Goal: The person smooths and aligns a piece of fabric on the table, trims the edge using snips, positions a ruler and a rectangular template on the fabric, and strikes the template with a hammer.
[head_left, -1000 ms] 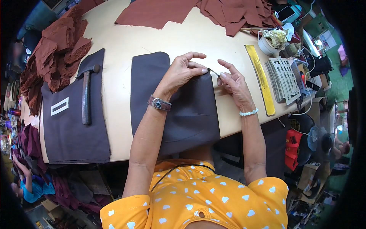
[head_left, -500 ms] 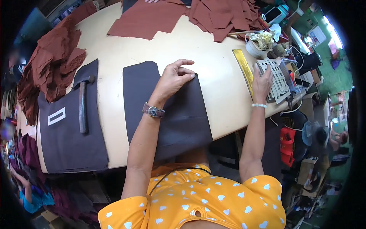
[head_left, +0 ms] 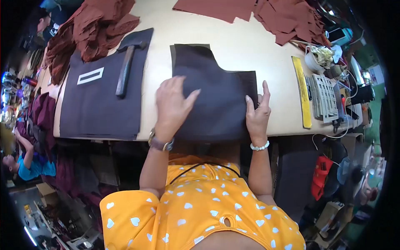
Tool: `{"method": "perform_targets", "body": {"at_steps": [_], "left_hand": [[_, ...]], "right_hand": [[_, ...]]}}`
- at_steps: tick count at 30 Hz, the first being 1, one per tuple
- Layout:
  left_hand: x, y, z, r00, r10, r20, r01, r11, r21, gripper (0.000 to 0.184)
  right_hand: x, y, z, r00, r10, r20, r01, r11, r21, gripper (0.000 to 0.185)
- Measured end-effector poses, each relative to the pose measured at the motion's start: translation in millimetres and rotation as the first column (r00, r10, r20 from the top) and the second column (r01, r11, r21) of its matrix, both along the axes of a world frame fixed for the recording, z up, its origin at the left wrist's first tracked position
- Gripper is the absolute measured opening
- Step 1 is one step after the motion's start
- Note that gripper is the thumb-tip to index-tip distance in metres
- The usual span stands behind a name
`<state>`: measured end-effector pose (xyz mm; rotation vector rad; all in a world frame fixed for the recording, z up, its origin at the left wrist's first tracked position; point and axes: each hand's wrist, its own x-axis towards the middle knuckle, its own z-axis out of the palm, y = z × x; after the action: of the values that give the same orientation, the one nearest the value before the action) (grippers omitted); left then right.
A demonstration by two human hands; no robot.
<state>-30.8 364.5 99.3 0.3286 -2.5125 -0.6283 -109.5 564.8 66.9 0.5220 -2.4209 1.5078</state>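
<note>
A dark cloth panel (head_left: 208, 93) with a curved cut-out at its upper right lies before me, a second layer's edge showing at its top left. My left hand (head_left: 171, 106) is over the panel's left edge, fingers spread and slightly blurred, holding nothing. At the opposite edge, my right hand (head_left: 258, 114) has its thumb over the cloth and its index finger stretched up; its curled fingers seem to pinch the edge. To the left, another dark cloth stack (head_left: 100, 110) carries a hammer (head_left: 126, 71) and a white rectangular frame template (head_left: 90, 76).
A yellow ruler (head_left: 301, 91) and a stack of slotted templates (head_left: 325, 98) lie at the right, near a white cup (head_left: 313, 59) and a cable. Reddish-brown cloth pieces (head_left: 287, 21) and a crumpled heap (head_left: 98, 31) lie farther back. Another person (head_left: 31, 162) sits at the far left.
My right hand has left the slotted templates and come to the panel's right edge. My left hand has let go of the panel's corner and moved to its left side. The view has shifted.
</note>
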Motion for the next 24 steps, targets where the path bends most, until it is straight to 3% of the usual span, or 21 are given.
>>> {"method": "perform_targets", "body": {"at_steps": [1, 2, 4, 6, 9, 10, 12, 15, 16, 19, 23, 24], "left_hand": [[20, -3, -10, 0.995, 0.076, 0.058, -0.076, 0.997, -0.002, 0.027], [40, -7, -19, 0.978, 0.168, 0.126, -0.168, 0.986, -0.008, 0.024], [45, -4, -30, 0.988, 0.143, 0.06, -0.146, 0.989, 0.033, 0.02], [44, 0, -31, 0.992, 0.127, 0.001, -0.127, 0.992, 0.021, 0.013], [46, -3, -25, 0.985, 0.166, 0.049, -0.172, 0.904, 0.39, 0.016], [50, -6, -26, 0.981, 0.186, 0.055, -0.192, 0.879, 0.437, 0.018], [58, -15, -27, 0.972, 0.226, 0.07, -0.229, 0.82, 0.525, 0.021], [70, -11, -17, 0.964, 0.232, 0.129, -0.262, 0.908, 0.326, 0.029], [69, -9, -26, 0.967, 0.252, 0.03, -0.253, 0.952, 0.17, 0.023], [65, -4, -30, 0.96, 0.228, 0.165, -0.26, 0.941, 0.216, 0.016], [64, -1, -29, 0.967, 0.232, 0.105, -0.249, 0.946, 0.207, 0.016], [64, -1, -28, 0.962, 0.265, 0.063, -0.272, 0.944, 0.184, 0.017]], "right_hand": [[-2, -1, -6, 0.994, -0.011, -0.112, 0.016, 0.999, 0.044, 0.059], [1, -2, -8, 0.999, -0.025, -0.034, 0.028, 0.996, 0.084, 0.06], [5, -3, -1, 0.994, -0.113, 0.009, 0.107, 0.965, 0.241, 0.065], [4, -3, -3, 0.976, -0.101, -0.191, 0.162, 0.926, 0.342, 0.067], [5, -5, -2, 0.892, -0.109, -0.439, 0.317, 0.843, 0.434, 0.065], [6, -6, -2, 0.854, -0.116, -0.508, 0.377, 0.81, 0.45, 0.064], [6, -5, -2, 0.879, -0.091, -0.468, 0.338, 0.811, 0.477, 0.059], [6, -5, -2, 0.928, -0.05, -0.37, 0.262, 0.792, 0.552, 0.051], [6, -7, -1, 0.943, -0.034, -0.332, 0.233, 0.78, 0.581, 0.049], [19, -25, 11, 0.964, 0.061, -0.257, 0.065, 0.889, 0.453, 0.045], [45, -65, 13, 0.939, 0.34, -0.043, -0.337, 0.939, 0.065, 0.036], [47, -72, 4, 0.935, 0.354, 0.018, -0.355, 0.935, 0.021, 0.035]]}}
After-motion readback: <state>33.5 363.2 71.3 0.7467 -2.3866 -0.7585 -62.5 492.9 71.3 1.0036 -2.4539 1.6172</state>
